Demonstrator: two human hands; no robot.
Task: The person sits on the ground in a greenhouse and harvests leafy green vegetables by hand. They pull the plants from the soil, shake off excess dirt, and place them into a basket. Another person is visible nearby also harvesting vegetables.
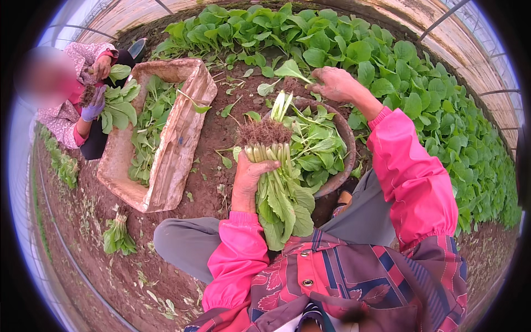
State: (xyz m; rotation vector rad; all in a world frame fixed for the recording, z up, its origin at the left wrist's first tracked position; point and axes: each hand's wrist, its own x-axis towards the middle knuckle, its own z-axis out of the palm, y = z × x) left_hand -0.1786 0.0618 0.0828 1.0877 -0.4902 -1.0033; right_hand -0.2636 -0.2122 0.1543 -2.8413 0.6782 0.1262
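Note:
My left hand (249, 174) is closed around a bunch of leafy greens (282, 203), its muddy roots pointing up and its leaves hanging down. Up and to the right, my right hand (336, 85) pinches the stem of a single loose leaf (291, 69) between thumb and fingers. Just behind the bunch stands a round tub (347, 137) with many loose green leaves (317, 145) in it. A few pale stems (281, 106) show just above the roots, near the tub's rim.
A dirty foam box (178, 141) holding greens lies to the left; a co-worker (62, 95) beyond it holds rooted greens. A tied bunch (119, 236) lies on the soil at lower left. Dense leafy plants (439, 112) grow behind and right. A hose (79, 269) runs along the left.

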